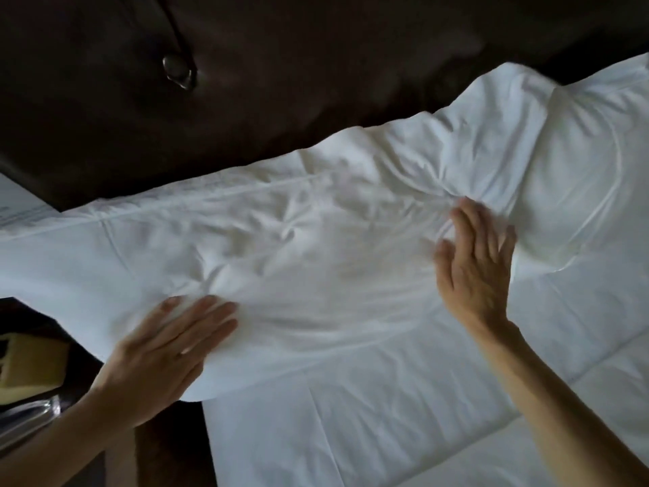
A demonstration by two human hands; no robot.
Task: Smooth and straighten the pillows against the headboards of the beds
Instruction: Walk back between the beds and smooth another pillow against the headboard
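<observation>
A wrinkled white pillow point(298, 240) lies along the dark brown tufted headboard point(281, 82). My left hand point(165, 349) presses flat on the pillow's near left corner with straight fingers. My right hand point(474, 261) rests on the pillow's right end, fingers spread and pointing toward the headboard, where the cloth bunches. A second white pillow point(579, 177) sits to the right, touching the first one.
The white bedsheet point(386, 416) covers the mattress below the pillows. A dark nightstand point(38, 374) at the left edge holds a yellowish box and something shiny. A pale wall patch point(17, 202) shows at the far left.
</observation>
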